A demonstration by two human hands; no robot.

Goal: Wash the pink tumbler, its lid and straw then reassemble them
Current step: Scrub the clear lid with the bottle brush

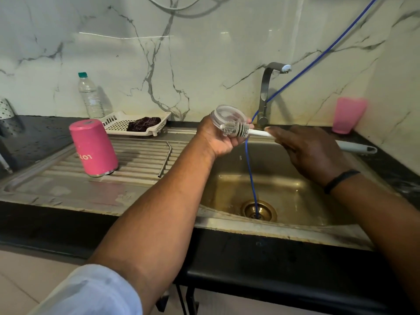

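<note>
Over the sink basin (295, 196), the blue hose (250, 169) and faucet (267, 94) obstruct; the drainboard (141, 160) beside the inverted pink tumbler (93, 147) lies open.

pink tumbler (94, 147) stands upside down on the sink's ribbed drainboard (145, 155) — the clear round lid (229, 115) sits tilted in my left grip (219, 137), brush bristles (236, 128) against it.
</note>
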